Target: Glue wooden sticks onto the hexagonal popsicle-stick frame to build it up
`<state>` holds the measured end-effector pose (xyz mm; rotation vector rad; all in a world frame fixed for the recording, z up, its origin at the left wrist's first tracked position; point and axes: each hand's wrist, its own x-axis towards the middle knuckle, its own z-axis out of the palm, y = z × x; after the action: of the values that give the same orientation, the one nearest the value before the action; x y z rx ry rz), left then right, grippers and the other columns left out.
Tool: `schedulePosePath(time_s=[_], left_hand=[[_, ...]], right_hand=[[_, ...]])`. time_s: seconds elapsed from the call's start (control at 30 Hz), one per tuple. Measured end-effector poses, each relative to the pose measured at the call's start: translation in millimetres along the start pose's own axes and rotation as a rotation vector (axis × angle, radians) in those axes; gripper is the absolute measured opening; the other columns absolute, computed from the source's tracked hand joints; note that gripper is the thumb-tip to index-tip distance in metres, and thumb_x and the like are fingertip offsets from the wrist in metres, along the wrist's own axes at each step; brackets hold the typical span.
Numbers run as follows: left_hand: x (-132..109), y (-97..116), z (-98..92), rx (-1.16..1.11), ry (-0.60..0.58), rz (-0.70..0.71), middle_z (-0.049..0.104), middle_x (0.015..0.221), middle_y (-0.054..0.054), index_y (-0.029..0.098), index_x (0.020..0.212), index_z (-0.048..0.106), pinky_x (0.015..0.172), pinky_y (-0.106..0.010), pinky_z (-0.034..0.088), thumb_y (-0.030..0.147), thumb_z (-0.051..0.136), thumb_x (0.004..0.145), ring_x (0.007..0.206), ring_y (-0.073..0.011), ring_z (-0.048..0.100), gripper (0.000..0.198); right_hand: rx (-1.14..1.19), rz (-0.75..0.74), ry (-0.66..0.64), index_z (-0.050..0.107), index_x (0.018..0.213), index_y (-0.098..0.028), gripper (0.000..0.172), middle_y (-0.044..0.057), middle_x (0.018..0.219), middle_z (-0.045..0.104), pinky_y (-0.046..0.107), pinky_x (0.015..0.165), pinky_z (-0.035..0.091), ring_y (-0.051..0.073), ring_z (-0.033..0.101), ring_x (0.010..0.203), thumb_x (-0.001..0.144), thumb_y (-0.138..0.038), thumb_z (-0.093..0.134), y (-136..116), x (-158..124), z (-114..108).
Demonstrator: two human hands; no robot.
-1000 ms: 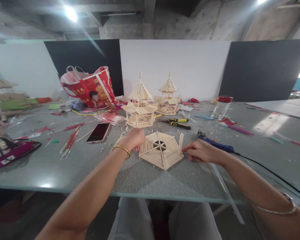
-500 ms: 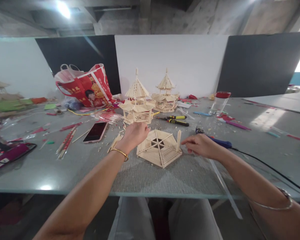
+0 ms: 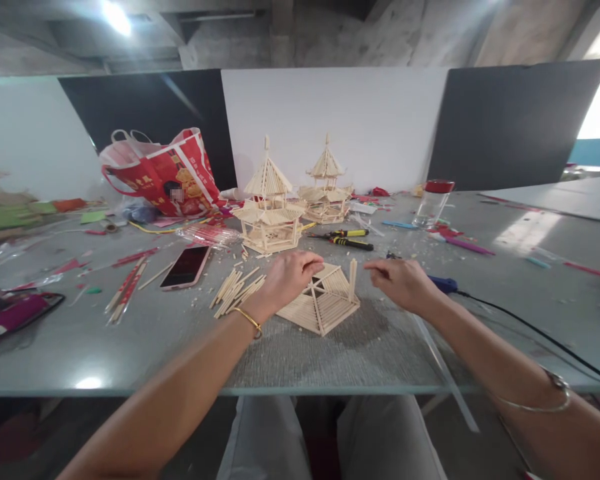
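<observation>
Left hand grips the pale hexagonal stick-built roof, tilting it off the grey table; right hand hovers beside, fingers loosely curled, empty.

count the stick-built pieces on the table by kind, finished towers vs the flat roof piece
finished two-tier pale wooden stick pavilion towers: 2, the nearer one and the farther one
flat hexagonal pale wooden stick roof panel, touched on its left by the left hand: 1
total: 3
</observation>
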<state>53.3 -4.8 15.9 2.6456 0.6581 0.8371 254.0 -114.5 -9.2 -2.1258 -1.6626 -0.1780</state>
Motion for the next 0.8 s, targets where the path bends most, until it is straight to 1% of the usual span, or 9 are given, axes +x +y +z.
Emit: schedulePosePath(time_s=[0.13, 0.23, 0.3, 0.37, 0.47, 0.6, 0.7, 0.8], left_hand=[[-0.3, 2.9, 7.8, -0.206, -0.012, -0.069, 0.068, 0.073, -0.002, 0.018, 0.099, 0.067, 0.06, -0.019, 0.046, 0.029, 0.051, 0.084, 0.061, -0.0091, 0.061, 0.025], [2.2, 4.6, 14.6, -0.366, -0.001, -0.079, 0.066, 0.072, -0.001, 0.017, 0.101, 0.067, 0.053, -0.018, 0.046, 0.029, 0.051, 0.083, 0.054, -0.0069, 0.058, 0.026], [6.7, 6.6, 16.4, -0.437, 0.0, -0.081, 0.064, 0.069, -0.001, 0.017, 0.101, 0.067, 0.051, -0.017, 0.047, 0.028, 0.052, 0.083, 0.054, -0.007, 0.058, 0.026], [14.1, 9.3, 15.2, -0.451, -0.016, -0.067, 0.064, 0.071, -0.002, 0.016, 0.098, 0.068, 0.05, -0.016, 0.047, 0.027, 0.054, 0.081, 0.054, -0.0064, 0.057, 0.024], [29.2, 14.1, 10.6, -0.421, -0.036, -0.033, 0.064, 0.075, -0.002, 0.017, 0.094, 0.069, 0.05, -0.015, 0.046, 0.025, 0.058, 0.078, 0.055, -0.0056, 0.055, 0.021], [46.3, 19.4, 8.2, -0.472, -0.056, -0.034, 0.065, 0.07, -0.002, 0.016, 0.097, 0.068, 0.049, -0.016, 0.046, 0.024, 0.058, 0.078, 0.056, -0.0066, 0.055, 0.023], [48.7, 21.6, 10.5, -0.502, -0.08, -0.073, 0.059, 0.057, 0.001, 0.013, 0.097, 0.068, 0.045, -0.016, 0.04, 0.029, 0.057, 0.079, 0.047, -0.0049, 0.048, 0.027], [42.6, 21.0, 13.1, -0.594, -0.098, -0.103, 0.051, 0.049, 0.003, 0.009, 0.1, 0.065, 0.044, -0.017, 0.037, 0.036, 0.055, 0.08, 0.042, -0.0043, 0.043, 0.035]], right_hand=[[0.004, -0.009, 0.035, 0.068, 0.102, -0.019, 0.038, 0.003, 0.082, 0.071, 0.027, 0.075, 0.045, 0.018, 0.065, 0.077, 0.077, -0.022, 0.039, 0.5, 1.4, 1.2], [0.026, -0.017, 0.059, 0.068, 0.101, -0.018, 0.037, 0.005, 0.09, 0.072, 0.028, 0.079, 0.045, 0.02, 0.065, 0.085, 0.077, -0.022, 0.04, -0.2, 2.2, 2.5], [0.044, -0.028, 0.072, 0.068, 0.1, -0.017, 0.037, 0.006, 0.095, 0.071, 0.028, 0.081, 0.044, 0.02, 0.064, 0.089, 0.077, -0.02, 0.04, -0.8, 3.1, 3.3], [0.063, -0.04, 0.081, 0.069, 0.1, -0.017, 0.037, 0.007, 0.097, 0.071, 0.027, 0.082, 0.044, 0.02, 0.064, 0.09, 0.076, -0.018, 0.04, -1.0, 4.2, 3.7], [0.082, -0.053, 0.094, 0.069, 0.099, -0.016, 0.037, 0.007, 0.096, 0.071, 0.026, 0.08, 0.045, 0.019, 0.065, 0.087, 0.076, -0.017, 0.04, -0.8, 5.3, 3.0], [0.094, -0.057, 0.129, 0.068, 0.1, -0.016, 0.037, 0.008, 0.094, 0.072, 0.026, 0.078, 0.045, 0.019, 0.065, 0.085, 0.077, -0.017, 0.04, 0.3, 5.6, 1.2], [0.105, -0.065, 0.165, 0.068, 0.1, -0.015, 0.037, 0.009, 0.095, 0.071, 0.026, 0.078, 0.045, 0.02, 0.065, 0.087, 0.077, -0.016, 0.04, 1.5, 6.4, 1.6], [0.124, -0.078, 0.202, 0.068, 0.099, -0.016, 0.036, 0.009, 0.092, 0.071, 0.027, 0.076, 0.045, 0.019, 0.065, 0.083, 0.076, -0.016, 0.04, 2.4, 7.5, 3.0]])
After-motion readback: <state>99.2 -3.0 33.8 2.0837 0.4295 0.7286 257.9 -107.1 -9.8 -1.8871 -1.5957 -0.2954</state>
